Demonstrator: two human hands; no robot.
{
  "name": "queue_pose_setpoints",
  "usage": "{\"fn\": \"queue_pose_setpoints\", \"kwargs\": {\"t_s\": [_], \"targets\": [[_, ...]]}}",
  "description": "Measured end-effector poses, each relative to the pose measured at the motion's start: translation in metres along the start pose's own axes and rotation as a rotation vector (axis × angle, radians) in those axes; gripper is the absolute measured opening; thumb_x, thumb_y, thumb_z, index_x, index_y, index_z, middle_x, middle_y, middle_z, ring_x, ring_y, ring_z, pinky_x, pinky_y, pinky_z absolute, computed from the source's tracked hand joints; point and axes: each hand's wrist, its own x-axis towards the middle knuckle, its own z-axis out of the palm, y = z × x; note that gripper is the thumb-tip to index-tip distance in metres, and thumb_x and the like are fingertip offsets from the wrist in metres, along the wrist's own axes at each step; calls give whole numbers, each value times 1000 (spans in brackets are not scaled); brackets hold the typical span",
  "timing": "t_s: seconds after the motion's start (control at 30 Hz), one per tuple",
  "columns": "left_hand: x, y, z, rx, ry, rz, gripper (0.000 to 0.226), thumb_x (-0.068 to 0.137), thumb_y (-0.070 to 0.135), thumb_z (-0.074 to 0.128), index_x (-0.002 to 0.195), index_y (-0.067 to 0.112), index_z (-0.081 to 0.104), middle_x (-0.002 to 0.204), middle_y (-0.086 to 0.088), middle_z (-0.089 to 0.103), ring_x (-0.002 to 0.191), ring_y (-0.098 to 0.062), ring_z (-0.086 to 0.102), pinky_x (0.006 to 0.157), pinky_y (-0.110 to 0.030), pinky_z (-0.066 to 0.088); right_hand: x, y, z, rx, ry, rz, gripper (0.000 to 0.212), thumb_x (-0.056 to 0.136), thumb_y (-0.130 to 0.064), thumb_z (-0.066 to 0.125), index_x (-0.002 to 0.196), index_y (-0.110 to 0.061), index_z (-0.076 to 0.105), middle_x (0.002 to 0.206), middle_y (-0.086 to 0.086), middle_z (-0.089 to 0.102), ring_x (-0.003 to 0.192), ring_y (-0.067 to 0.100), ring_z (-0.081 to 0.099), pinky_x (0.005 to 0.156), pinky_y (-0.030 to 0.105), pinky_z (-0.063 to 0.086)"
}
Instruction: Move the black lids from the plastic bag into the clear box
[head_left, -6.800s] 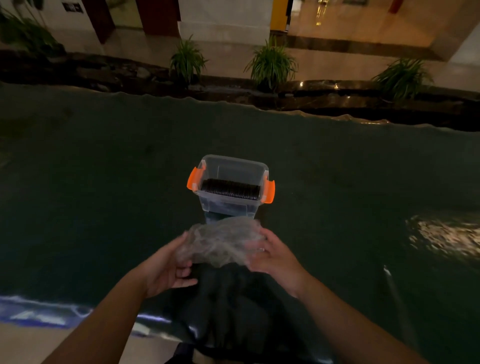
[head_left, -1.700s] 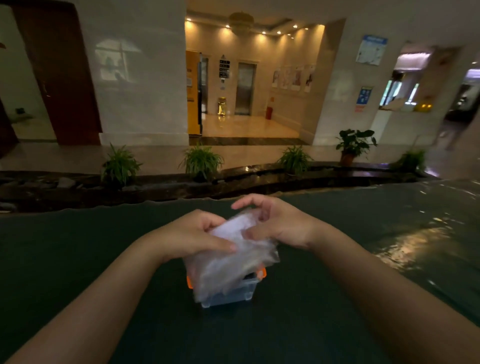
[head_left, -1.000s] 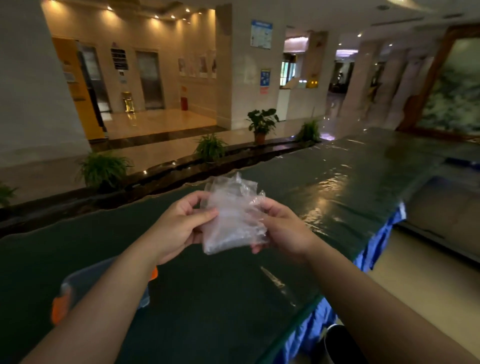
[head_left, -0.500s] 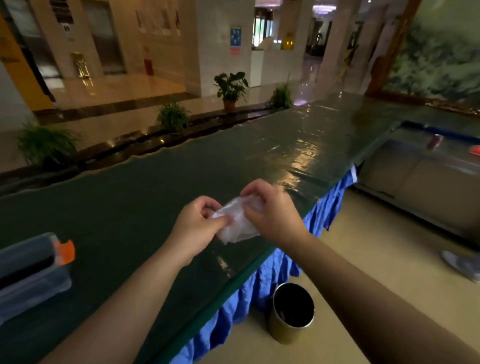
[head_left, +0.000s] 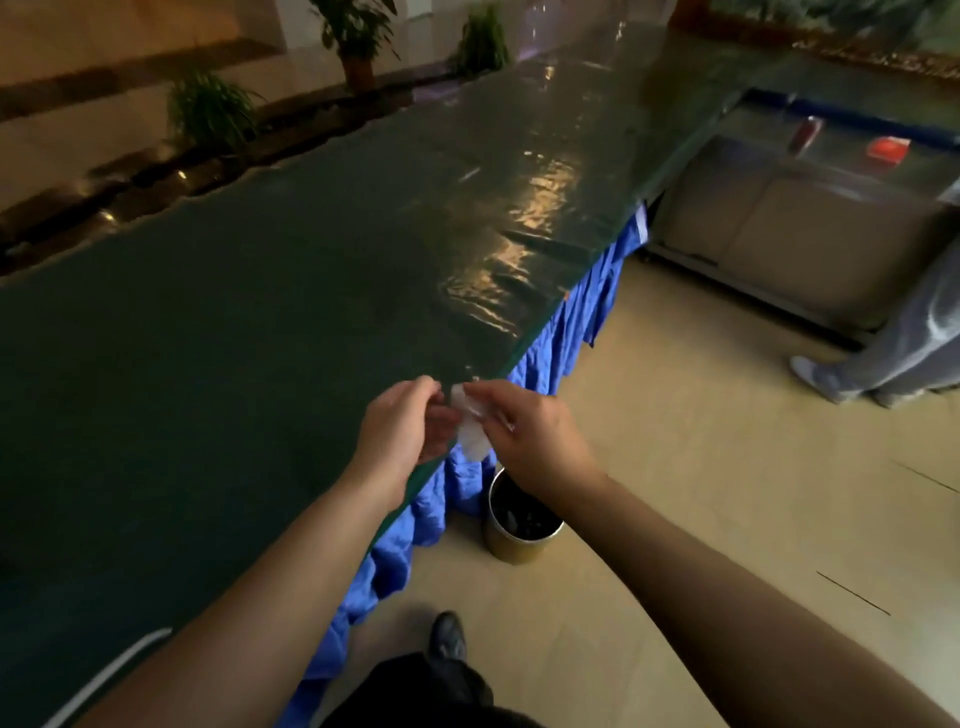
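Above the bin at six o'clock, my left hand and right hand pinch the crumpled plastic bag, probably to discard it.

A single head-worn wide-angle camera looks steeply down and forward, close over the long dark-green covered table filling the frame's left.
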Motion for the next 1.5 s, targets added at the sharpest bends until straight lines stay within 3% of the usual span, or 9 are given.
{"fn": "queue_pose_setpoints", "kwargs": {"t_s": [0.1,0.23,0.33,0.43,0.8,0.93,1.17,1.37,1.5], "targets": [[41,-26,10,218,-4,153,15,85,31,65,83,16,67,64,2,73,58,-13,64,52,-21,49,6,43,7,4,-16,217,25,90,-11,69,110,-23,76,94,-10,74,89,12,64,77,18,44],[93,-55,19,550,-165,354,46,68,53,71,109,35,60,94,15,73,89,4,65,75,-11,46,14,95,19,36,12,419,13,92,-24,70,102,-27,78,88,-12,72,78,-4,59,68,7,37],[128,-73,28,755,-244,518,75,69,59,75,134,28,52,128,7,62,118,-9,56,99,-24,44,17,128,27,88,70,554,8,93,-31,71,96,-28,78,84,-15,73,74,-9,62,65,11,41],[153,-87,39,851,-294,575,89,66,62,80,139,23,48,135,2,56,125,-18,52,104,-30,42,17,159,36,85,101,646,8,92,-26,70,94,-29,78,81,-18,72,73,-9,62,64,9,41],[202,-185,74,899,-377,355,84,67,40,90,136,11,54,129,-9,62,120,-27,58,100,-39,46,6,301,108,76,-55,918,14,87,-19,70,84,-32,76,70,-17,70,62,-5,61,53,15,41],[217,-232,78,930,-292,182,88,65,38,92,138,7,53,131,-12,61,124,-27,56,103,-35,41,-6,363,148,70,-136,987,9,87,-19,68,91,-22,75,78,-4,71,69,16,60,60,26,39],[260,-300,78,1019,-275,77,100,68,44,91,149,12,42,153,-10,44,144,-26,37,116,-41,30,-21,463,226,90,-211,1118,11,87,-24,73,96,-19,75,84,-3,67,81,18,62,71,25,40],[304,-362,90,1078,-302,67,99,68,53,86,149,18,42,152,-3,46,142,-22,37,114,-36,32,-27,546,294,84,-309,1233,26,85,-28,76,107,-15,71,94,2,71,91,20,65,68,21,36],[327,-394,104,1108,-331,58,100,66,58,84,149,22,40,149,1,46,140,-19,37,108,-35,37,-33,582,320,77,-445,1266,61,73,-32,88,126,-14,65,115,4,70,108,25,65,78,26,42]]}}
